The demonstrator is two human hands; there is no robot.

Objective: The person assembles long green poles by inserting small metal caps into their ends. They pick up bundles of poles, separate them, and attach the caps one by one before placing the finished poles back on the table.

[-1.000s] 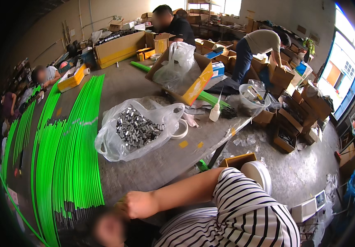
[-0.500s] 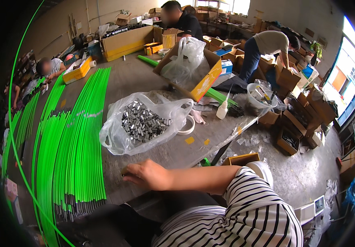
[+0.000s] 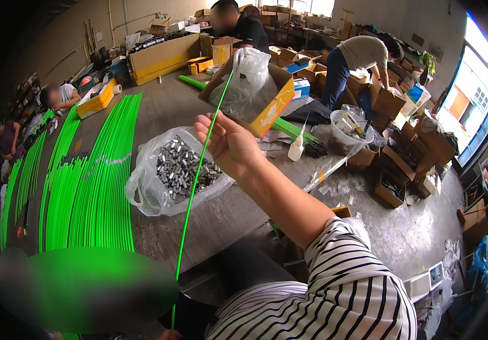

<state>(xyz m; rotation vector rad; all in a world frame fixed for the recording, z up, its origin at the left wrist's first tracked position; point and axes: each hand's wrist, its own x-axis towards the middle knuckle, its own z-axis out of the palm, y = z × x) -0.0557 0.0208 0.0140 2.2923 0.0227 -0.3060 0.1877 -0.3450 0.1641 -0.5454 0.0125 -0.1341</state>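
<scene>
A thin green rod (image 3: pixel 192 195) slants up across the view, its upper tip in front of the cardboard box. My right hand (image 3: pixel 230 144) is raised over the table, palm partly toward me, with loosely curled fingers around the rod's upper part. Only a sliver of my left hand (image 3: pixel 167 335) shows at the lower edge, closed at the rod's low end. Behind the rod, an open clear plastic bag (image 3: pixel 142 184) holds many short grey metal pieces (image 3: pixel 184 167). To the left lie rows of green rods (image 3: pixel 105 175). A blurred patch hides their near ends.
An open cardboard box (image 3: pixel 275 107) with a plastic bag inside stands beyond my right hand. Right of it are a squeeze bottle (image 3: pixel 296 148) and a clear tub (image 3: pixel 349 130). A yellow box (image 3: pixel 97 101) sits far left. Several people work around the table; cartons crowd the right.
My right hand has risen from the table's near edge to above the bag's right side. A green rod now runs between it and my left hand, which has come into view.
</scene>
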